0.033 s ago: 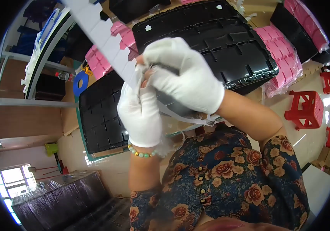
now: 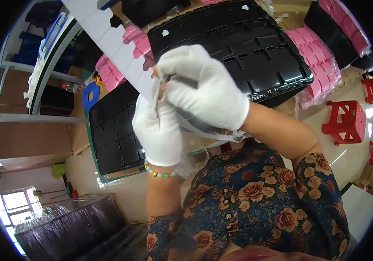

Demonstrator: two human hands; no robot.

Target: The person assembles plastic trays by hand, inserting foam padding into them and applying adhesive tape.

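Note:
A long white strip (image 2: 116, 48) with a notched edge and crease lines runs from the upper left down to my hands. My left hand (image 2: 157, 128), in a white glove with bare fingertips and a bead bracelet at the wrist, is closed around its lower end. My right hand (image 2: 206, 87), gloved the same way, has its thumb and forefinger pinched at the strip's edge, touching the left fingertips. The exact pinch point is partly hidden. Behind the hands lies a large black slotted plastic panel (image 2: 256, 48), with two small white pieces on it.
Another black panel (image 2: 114, 130) lies at the left. Pink slotted sheets (image 2: 312, 61) in clear film stand at the right, near a red stool (image 2: 345, 122). A blue ring (image 2: 91, 96) and a bottle (image 2: 71, 87) are by the metal frame. Wrapped dark stacks (image 2: 71, 226) fill the lower left.
The strip and my right hand have shifted very slightly. Both hands keep their hold, and the surroundings look the same.

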